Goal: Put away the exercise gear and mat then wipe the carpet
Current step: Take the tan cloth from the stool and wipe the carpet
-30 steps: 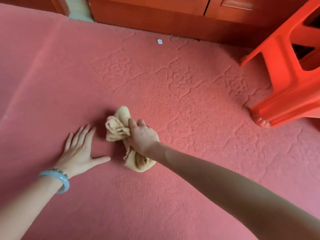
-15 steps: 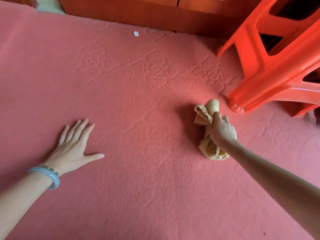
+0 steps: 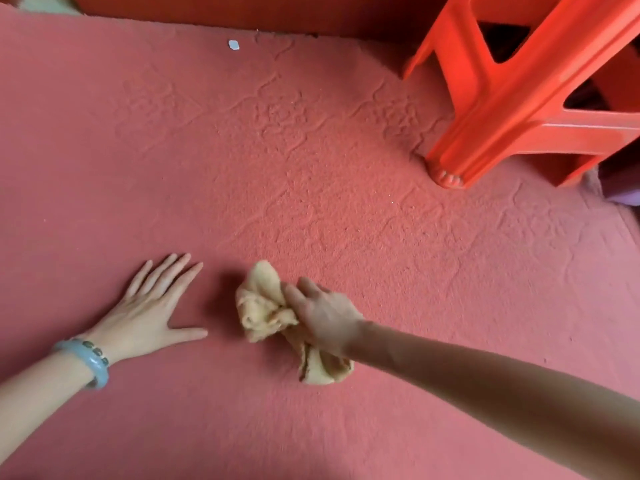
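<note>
A red embossed carpet (image 3: 311,174) fills the view. My right hand (image 3: 323,315) is closed on a crumpled yellow cloth (image 3: 263,306) and presses it onto the carpet just below the middle. The cloth's other end sticks out under my wrist. My left hand (image 3: 152,306) lies flat on the carpet to the left of the cloth, fingers spread, holding nothing. A pale blue bangle sits on that wrist. No exercise gear or mat is in view.
A red plastic stool (image 3: 512,98) stands at the upper right, its nearest leg on the carpet. A small white scrap (image 3: 233,45) lies near the far edge, by a wooden cabinet base (image 3: 242,12). Something purple (image 3: 623,192) shows at the right edge.
My right hand has swept the cloth back left from beside the stool leg to a spot close to my left hand. The left hand stayed flat on the carpet.
</note>
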The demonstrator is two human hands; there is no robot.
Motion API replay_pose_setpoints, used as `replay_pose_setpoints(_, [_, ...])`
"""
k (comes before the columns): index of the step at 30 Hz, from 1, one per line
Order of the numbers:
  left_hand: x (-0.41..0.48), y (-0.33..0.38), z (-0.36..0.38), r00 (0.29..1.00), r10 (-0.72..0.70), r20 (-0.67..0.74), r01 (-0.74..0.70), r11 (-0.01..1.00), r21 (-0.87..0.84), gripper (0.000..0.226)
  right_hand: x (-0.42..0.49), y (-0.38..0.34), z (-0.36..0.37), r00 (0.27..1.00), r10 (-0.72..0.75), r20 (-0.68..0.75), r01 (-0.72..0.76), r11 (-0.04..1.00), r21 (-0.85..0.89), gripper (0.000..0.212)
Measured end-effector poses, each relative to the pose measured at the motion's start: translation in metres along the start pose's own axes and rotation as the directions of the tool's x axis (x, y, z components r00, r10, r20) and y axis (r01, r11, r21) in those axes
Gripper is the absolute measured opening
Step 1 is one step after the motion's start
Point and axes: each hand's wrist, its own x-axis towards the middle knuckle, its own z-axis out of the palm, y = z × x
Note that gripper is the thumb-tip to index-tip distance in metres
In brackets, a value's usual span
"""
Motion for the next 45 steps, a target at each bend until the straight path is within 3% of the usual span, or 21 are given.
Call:
replay_pose_setpoints(3, [0.009,0.005,0.004,0.999,-0.007,-0.048,0.005,1.0,-0.027,0.108,-0.019,0.068,-0.025,0.943,0.318,-0.103,-0.313,0.948,0.059,0.043])
replay_pose_setpoints(7, [0.025,0.017,0.002,0.998,0.016,-0.06,-0.017,1.0,-0.02,0.108,-0.069,0.149,-0.041,0.758,0.611,-0.23,-0.616,0.786,0.057,0.035])
replay_pose_setpoints(9, [0.034,0.025,0.001,0.996,0.071,-0.051,-0.071,0.997,0.0,0.104,-0.088,0.173,-0.046,0.659,0.703,-0.266,-0.717,0.695,0.058,0.031])
replay_pose_setpoints(11, [0.043,0.034,0.0,0.991,0.125,-0.044,-0.124,0.992,0.019,0.097,-0.096,0.177,-0.047,0.629,0.721,-0.291,-0.74,0.67,0.062,0.03])
replay_pose_setpoints(14, [0.059,0.052,-0.002,0.978,0.209,-0.026,-0.207,0.977,0.045,0.091,-0.092,0.142,-0.033,0.753,0.6,-0.269,-0.62,0.785,0.015,0.036])
replay_pose_setpoints(16, [0.068,0.063,-0.004,0.965,0.261,-0.007,-0.26,0.963,0.074,0.089,-0.088,0.103,-0.01,0.873,0.441,-0.21,-0.458,0.888,-0.042,0.042])
replay_pose_setpoints(18, [0.078,0.072,-0.007,0.955,0.295,0.0,-0.293,0.95,0.107,0.09,-0.09,0.066,0.014,0.948,0.259,-0.183,-0.276,0.958,-0.074,0.052])
replay_pose_setpoints(20, [0.084,0.081,-0.008,0.947,0.32,0.009,-0.318,0.938,0.141,0.091,-0.095,0.038,0.031,0.983,0.093,-0.157,-0.103,0.993,-0.057,0.052])
replay_pose_setpoints(23, [0.084,0.089,-0.007,0.937,0.348,0.038,-0.349,0.927,0.138,0.09,-0.105,0.018,0.036,0.997,-0.082,0.015,0.081,0.996,0.024,0.046])
replay_pose_setpoints(25, [0.079,0.092,-0.006,0.935,0.35,0.048,-0.354,0.927,0.126,0.09,-0.108,0.026,0.027,0.994,-0.094,0.061,0.093,0.996,0.014,0.049])
replay_pose_setpoints(28, [0.07,0.094,-0.006,0.937,0.34,0.079,-0.348,0.927,0.137,0.09,-0.102,0.076,-0.001,0.99,0.141,0.002,-0.14,0.989,0.05,0.053])
replay_pose_setpoints(30, [0.064,0.092,-0.006,0.943,0.316,0.107,-0.327,0.938,0.115,0.09,-0.103,0.122,-0.022,0.931,0.326,-0.162,-0.321,0.945,0.057,0.055])
replay_pose_setpoints(32, [0.061,0.089,-0.007,0.948,0.294,0.119,-0.307,0.945,0.109,0.092,-0.108,0.164,-0.038,0.818,0.508,-0.27,-0.509,0.858,0.072,0.058])
replay_pose_setpoints(35, [0.061,0.086,-0.005,0.952,0.283,0.119,-0.296,0.949,0.111,0.092,-0.114,0.2,-0.051,0.649,0.692,-0.316,-0.702,0.705,0.1,0.039])
replay_pose_setpoints(37, [0.063,0.087,-0.005,0.953,0.285,0.107,-0.296,0.949,0.109,0.093,-0.112,0.197,-0.05,0.598,0.724,-0.342,-0.74,0.664,0.112,0.035])
replay_pose_setpoints(39, [0.065,0.089,-0.003,0.955,0.281,0.094,-0.29,0.951,0.108,0.093,-0.105,0.173,-0.038,0.629,0.713,-0.308,-0.717,0.686,0.124,0.036])
replay_pose_setpoints(43, [0.066,0.088,0.002,0.957,0.281,0.074,-0.29,0.944,0.155,0.093,-0.097,0.086,0.0,0.877,0.474,-0.081,-0.473,0.88,0.038,0.053])
replay_pose_setpoints(45, [0.066,0.088,0.003,0.954,0.29,0.068,-0.298,0.935,0.191,0.092,-0.098,0.047,0.017,0.952,0.303,-0.029,-0.3,0.95,0.083,0.055])
